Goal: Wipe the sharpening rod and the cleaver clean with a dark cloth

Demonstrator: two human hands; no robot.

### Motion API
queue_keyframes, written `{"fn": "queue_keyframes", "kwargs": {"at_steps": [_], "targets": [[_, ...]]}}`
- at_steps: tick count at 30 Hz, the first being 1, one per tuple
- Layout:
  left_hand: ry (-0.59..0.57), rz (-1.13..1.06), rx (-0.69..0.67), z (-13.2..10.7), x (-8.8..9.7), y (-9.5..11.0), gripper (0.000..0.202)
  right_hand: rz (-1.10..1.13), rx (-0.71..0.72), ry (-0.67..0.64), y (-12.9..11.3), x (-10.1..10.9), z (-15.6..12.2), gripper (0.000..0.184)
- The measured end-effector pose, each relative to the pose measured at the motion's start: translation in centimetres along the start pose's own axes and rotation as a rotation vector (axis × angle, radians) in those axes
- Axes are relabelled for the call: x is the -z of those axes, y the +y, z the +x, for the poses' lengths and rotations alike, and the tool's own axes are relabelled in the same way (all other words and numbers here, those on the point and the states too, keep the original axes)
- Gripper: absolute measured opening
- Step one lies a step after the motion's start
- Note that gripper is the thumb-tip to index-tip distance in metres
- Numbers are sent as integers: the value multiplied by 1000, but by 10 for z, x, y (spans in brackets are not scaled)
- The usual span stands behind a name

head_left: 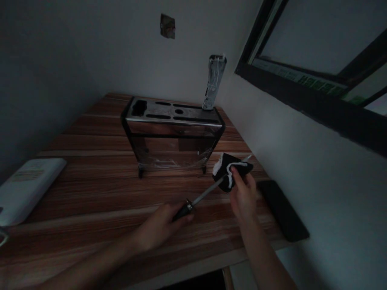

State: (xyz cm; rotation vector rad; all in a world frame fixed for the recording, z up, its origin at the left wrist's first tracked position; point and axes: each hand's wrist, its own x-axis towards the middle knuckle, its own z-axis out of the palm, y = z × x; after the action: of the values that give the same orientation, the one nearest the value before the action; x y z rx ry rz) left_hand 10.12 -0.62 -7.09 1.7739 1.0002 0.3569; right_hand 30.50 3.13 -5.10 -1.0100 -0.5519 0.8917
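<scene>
My left hand (165, 225) is wrapped round the black handle of a honing steel (207, 192). The grey rod slants up to the right, and its tip pokes out past a black cloth with white edging (226, 171). Pinched in the fingers of my right hand (244, 195), the cloth is folded about the rod's upper part and hides some of it. Behind both hands stands a knife rack (175, 117) with a slotted metal top and clear sides. A flat grey piece with a white cord or line on it (214, 82) stands upright at its right end.
On the wood-grain table (90, 189), a white cutting board or similar flat slab (33, 187) lies at the left. A dark, flat rounded object (282, 209) rests by the right wall. A dark-framed window (305, 88) juts out above right. The table's front edge runs below my hands.
</scene>
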Motion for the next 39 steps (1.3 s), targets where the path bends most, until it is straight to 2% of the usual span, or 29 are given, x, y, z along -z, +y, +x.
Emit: {"fn": "queue_keyframes", "kwargs": {"at_steps": [13,17,22,26,39], "targets": [[32,-97,32,1,3,5,28,-333,-141,-428,18,-2,-21,27],[45,-121,2,1,3,5,28,-391,-197,-506,18,-6,-29,29],[62,-133,2,1,3,6,27,-439,-177,-549,19,-9,-37,29],[64,-141,-6,1,3,5,26,-433,-196,-571,19,-10,-41,36],[60,-140,0,2,2,2,26,-377,-204,-535,14,-15,-44,36]]}}
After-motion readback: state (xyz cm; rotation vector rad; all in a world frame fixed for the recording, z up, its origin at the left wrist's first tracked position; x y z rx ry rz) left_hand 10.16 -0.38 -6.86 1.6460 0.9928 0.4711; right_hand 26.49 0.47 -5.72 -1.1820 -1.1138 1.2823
